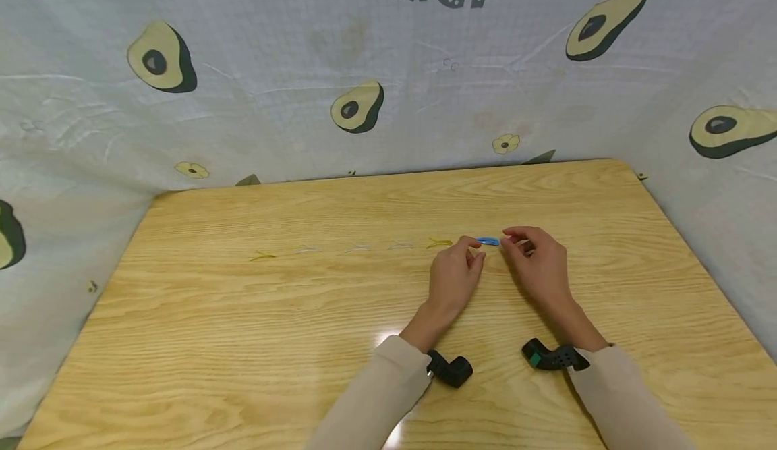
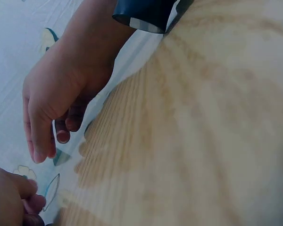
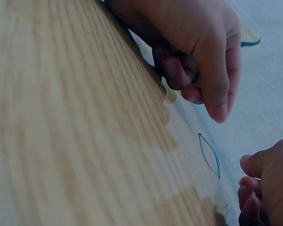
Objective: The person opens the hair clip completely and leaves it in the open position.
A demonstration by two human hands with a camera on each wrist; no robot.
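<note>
A small blue hair clip (image 1: 488, 241) lies on the wooden table between the two hands. In the right wrist view the clip (image 3: 210, 155) shows as a pointed, blue-edged oval. My left hand (image 1: 454, 276) is at its left end, fingers loosely bent and the index fingertip right beside the clip. At the other end is my right hand (image 1: 538, 264), thumb and index finger apart and bent toward the clip. Nothing shows between the fingertips of the right hand (image 3: 198, 61) in its wrist view. The left hand (image 2: 61, 89) likewise shows no held thing.
Left of the clip runs a row of small thin pieces: a yellow one (image 1: 440, 242), several whitish ones (image 1: 357, 248), and another yellow one (image 1: 263, 256) at the far left. An avocado-print cloth (image 1: 273, 119) hangs behind the wooden table (image 1: 243, 342).
</note>
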